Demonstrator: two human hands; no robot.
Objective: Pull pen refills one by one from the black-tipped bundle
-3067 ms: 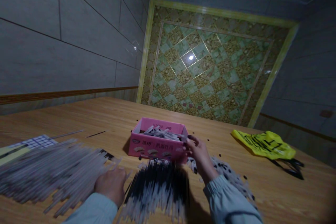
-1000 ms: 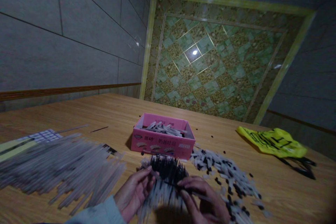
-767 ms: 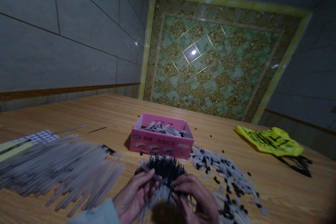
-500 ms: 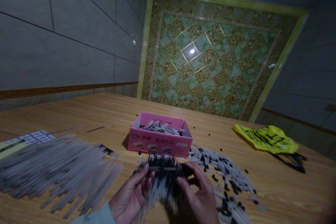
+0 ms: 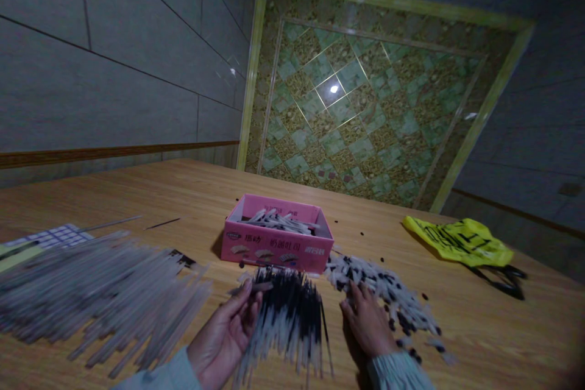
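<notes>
My left hand (image 5: pixel 228 332) pinches a short greyish tube (image 5: pixel 261 287) between thumb and fingers, palm turned up. Just beside it, a bundle of thin black-and-clear sticks (image 5: pixel 292 311) lies fanned out on the table in front of the pink box. My right hand (image 5: pixel 368 320) rests palm down with its fingers stretched onto the near left part of a pile of small whitish tube pieces and black bits (image 5: pixel 393 286). Its fingertips touch the pieces; whether any lies between them is hidden.
The pink box (image 5: pixel 274 250) holds many short white pieces (image 5: pixel 278 222). Long clear tubes (image 5: pixel 100 292) spread over the left of the wooden table (image 5: pixel 183 183), by a checked sheet (image 5: pixel 64 236). A yellow bag (image 5: pixel 461 244) with black handles lies right. Tiled walls stand behind.
My right hand has moved right, from over the dark sticks to the pile of small pieces, uncovering the sticks. My left hand stays nearly in place, still pinching the short tube.
</notes>
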